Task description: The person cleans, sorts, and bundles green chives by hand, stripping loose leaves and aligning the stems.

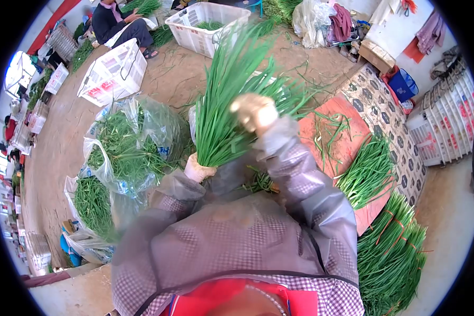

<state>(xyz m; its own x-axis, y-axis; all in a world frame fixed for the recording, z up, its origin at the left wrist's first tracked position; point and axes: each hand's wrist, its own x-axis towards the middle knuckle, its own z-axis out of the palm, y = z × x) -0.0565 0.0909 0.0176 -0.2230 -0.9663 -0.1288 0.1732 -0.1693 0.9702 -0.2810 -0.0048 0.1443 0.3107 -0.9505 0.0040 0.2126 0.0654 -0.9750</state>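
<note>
My left hand (pixel 200 169), in a pale glove, is closed round the lower end of a large bunch of green garlic chives (pixel 221 100). The leaves fan upward and away from me. Beside the leaves is my right hand (pixel 255 112), also in a light glove and smeared by motion; its fingers do not show clearly. To the right, loose chives (pixel 366 171) lie on a reddish board (pixel 347 110), with a few stray leaves on it. Lower right, a big pile of chives (pixel 392 253) is tied with red bands.
Plastic bags of chives (pixel 126 137) stand at my left. White crates (pixel 116 73) are ahead on the earthen floor, near a seated person (pixel 121 26) handling greens. At the right are stacked white crates (pixel 442 126) and a blue basket (pixel 403 86).
</note>
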